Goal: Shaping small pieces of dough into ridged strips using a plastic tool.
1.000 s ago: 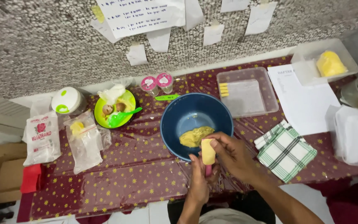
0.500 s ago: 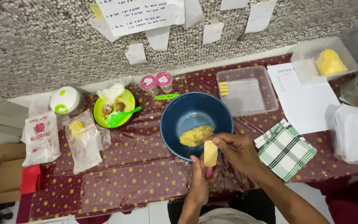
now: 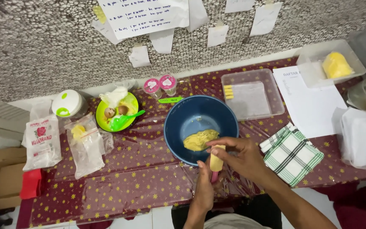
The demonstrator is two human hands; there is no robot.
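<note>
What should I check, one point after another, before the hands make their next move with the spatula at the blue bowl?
1. Left hand grips the pink handle: ok.
2. Right hand fingers on the spatula blade, coated in yellow batter: ok.
3. Blade over the blue bowl, so drips would fall inside: not ok, it sits at the near rim.
4. Batter lies inside the bowl: ok.
5. Checked cloth near the right hand for wiping: ok.
6. Blade fully scraped clean: cannot tell.

starred maroon table (image 3: 140, 178), blue bowl (image 3: 178, 127), checked cloth (image 3: 293, 154)
</note>
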